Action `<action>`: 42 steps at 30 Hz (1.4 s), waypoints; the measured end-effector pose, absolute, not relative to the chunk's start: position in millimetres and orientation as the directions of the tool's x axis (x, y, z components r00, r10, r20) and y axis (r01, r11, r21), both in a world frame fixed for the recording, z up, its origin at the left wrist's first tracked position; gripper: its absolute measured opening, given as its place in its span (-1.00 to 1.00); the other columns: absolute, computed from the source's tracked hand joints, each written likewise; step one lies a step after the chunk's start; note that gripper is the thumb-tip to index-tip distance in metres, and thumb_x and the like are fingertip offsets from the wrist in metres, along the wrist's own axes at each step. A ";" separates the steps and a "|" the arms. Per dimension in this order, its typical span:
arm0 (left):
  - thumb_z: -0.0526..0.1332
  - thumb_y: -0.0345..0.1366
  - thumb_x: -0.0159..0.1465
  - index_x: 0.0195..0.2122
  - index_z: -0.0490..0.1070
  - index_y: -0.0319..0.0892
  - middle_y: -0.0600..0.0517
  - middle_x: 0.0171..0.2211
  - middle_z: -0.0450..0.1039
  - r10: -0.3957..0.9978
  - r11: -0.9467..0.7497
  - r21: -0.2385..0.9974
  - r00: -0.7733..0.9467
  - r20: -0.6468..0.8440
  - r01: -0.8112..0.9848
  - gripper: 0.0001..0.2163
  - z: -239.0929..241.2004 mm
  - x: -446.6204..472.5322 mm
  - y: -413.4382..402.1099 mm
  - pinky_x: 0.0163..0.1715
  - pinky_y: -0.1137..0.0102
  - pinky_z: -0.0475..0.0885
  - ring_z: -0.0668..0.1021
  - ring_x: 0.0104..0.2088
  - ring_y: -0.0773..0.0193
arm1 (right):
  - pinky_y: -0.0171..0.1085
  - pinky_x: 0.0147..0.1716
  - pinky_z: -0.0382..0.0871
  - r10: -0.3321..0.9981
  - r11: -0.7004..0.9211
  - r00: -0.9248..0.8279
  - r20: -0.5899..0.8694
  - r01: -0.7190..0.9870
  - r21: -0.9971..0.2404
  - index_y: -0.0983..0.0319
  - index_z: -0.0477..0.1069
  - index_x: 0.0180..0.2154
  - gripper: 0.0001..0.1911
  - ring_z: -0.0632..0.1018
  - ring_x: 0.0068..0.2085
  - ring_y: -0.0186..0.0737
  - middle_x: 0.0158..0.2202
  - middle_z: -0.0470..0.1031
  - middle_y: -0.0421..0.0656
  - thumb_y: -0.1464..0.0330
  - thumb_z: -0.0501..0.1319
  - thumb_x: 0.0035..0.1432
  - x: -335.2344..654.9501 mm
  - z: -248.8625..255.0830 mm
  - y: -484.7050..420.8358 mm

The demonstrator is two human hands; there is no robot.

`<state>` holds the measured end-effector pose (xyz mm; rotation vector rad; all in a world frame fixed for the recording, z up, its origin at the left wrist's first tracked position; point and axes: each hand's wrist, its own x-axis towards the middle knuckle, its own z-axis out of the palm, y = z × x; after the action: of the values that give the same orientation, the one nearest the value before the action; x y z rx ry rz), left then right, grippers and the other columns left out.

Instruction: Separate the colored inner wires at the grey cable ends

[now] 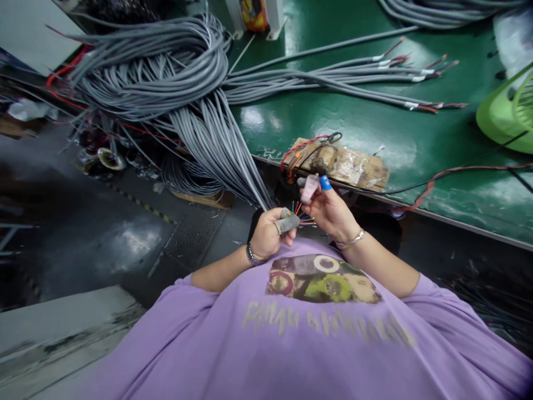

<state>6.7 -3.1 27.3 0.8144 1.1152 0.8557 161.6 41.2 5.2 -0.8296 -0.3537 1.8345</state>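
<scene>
My left hand [270, 232], with grey wraps on its fingers, is closed round the end of a grey cable [263, 195]. Thin coloured wires [307, 221] in red, green, blue and other colours fan out of that end to the right. Just beyond them is my right hand [331, 214], with its fingers curled. Blue tape covers its thumb tip, and a pinkish wrap covers a finger beside it. Whether a wire lies between those fingers is hidden. Behind my right hand, a worn wooden block [362, 169] sits at the bench edge, carrying a brownish lump and red and black leads.
The green bench [416, 133] bears a big coil of grey cables [154, 72], some hanging over its edge. Several stripped cable ends [416, 78] lie to the right. A green plastic fan or basket [510, 111] stands far right, and a red-black lead [428, 191] runs along the edge.
</scene>
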 end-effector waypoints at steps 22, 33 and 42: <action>0.40 -0.07 0.01 -0.49 0.33 -0.18 0.15 -0.65 0.42 0.927 0.367 0.884 0.032 -0.375 -0.289 -0.67 20.6 28.0 1.0 -0.74 0.55 0.24 0.40 -0.74 0.46 | -0.36 -0.56 0.20 0.983 -0.113 0.065 -0.174 -0.536 -0.837 0.19 0.41 -0.52 -0.45 0.30 -0.56 -0.42 -0.62 0.33 -0.29 -0.18 0.32 -0.03 152.8 -12.2 43.0; 0.40 -0.05 0.05 -0.52 0.36 -0.20 0.12 -0.64 0.44 0.943 0.327 0.906 0.034 -0.331 -0.268 -0.66 16.9 30.3 -1.4 -0.71 0.54 0.30 0.43 -0.72 0.43 | -0.34 -0.53 0.30 0.932 -0.312 -0.114 -0.345 -0.738 -0.598 0.22 0.44 -0.44 -0.51 0.42 -0.55 -0.42 -0.52 0.48 -0.27 -0.08 0.41 -0.06 145.9 -11.6 51.2; 0.41 -0.03 0.04 -0.48 0.37 -0.20 0.12 -0.63 0.45 0.944 0.329 0.904 0.055 -0.326 -0.272 -0.65 10.3 24.1 -7.3 -0.70 0.54 0.33 0.44 -0.71 0.43 | -0.36 -0.51 0.30 0.939 -0.337 -0.203 -0.279 -0.712 -0.616 0.18 0.44 -0.36 -0.35 0.41 -0.50 -0.38 -0.47 0.47 -0.24 -0.29 0.21 -0.04 149.5 -9.6 43.9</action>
<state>24.1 -7.3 10.3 0.7653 1.1377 1.0748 149.5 43.9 -9.6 -0.7467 -0.4259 1.7877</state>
